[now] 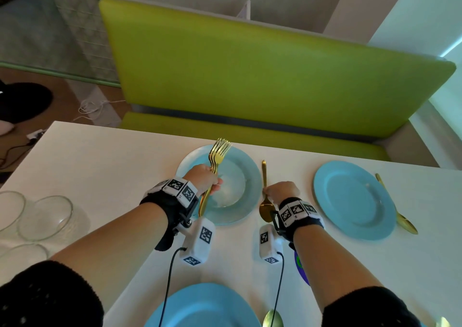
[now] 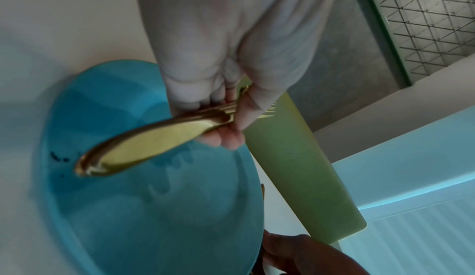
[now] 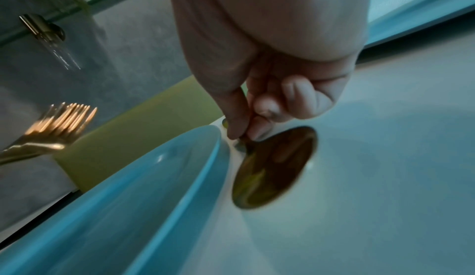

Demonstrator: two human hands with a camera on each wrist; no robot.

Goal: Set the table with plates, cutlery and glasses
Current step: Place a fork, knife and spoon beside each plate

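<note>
My left hand (image 1: 208,179) grips a bundle of gold forks (image 1: 217,156) above the far blue plate (image 1: 247,176), tines pointing away; their handles (image 2: 144,143) show in the left wrist view over the same plate (image 2: 159,208). My right hand (image 1: 280,192) pinches the neck of a gold spoon (image 1: 265,209) lying on the white table (image 1: 100,166) just right of that plate, bowl toward me. In the right wrist view the thumb and forefinger (image 3: 239,121) hold the spoon (image 3: 275,169) beside the plate's rim (image 3: 200,169).
A second blue plate (image 1: 350,201) with a gold spoon (image 1: 397,206) on its right lies further right. A third blue plate (image 1: 202,306) and spoon (image 1: 272,318) are at the near edge. Several glass bowls (image 1: 45,216) stand at the left. A green bench (image 1: 250,76) runs behind the table.
</note>
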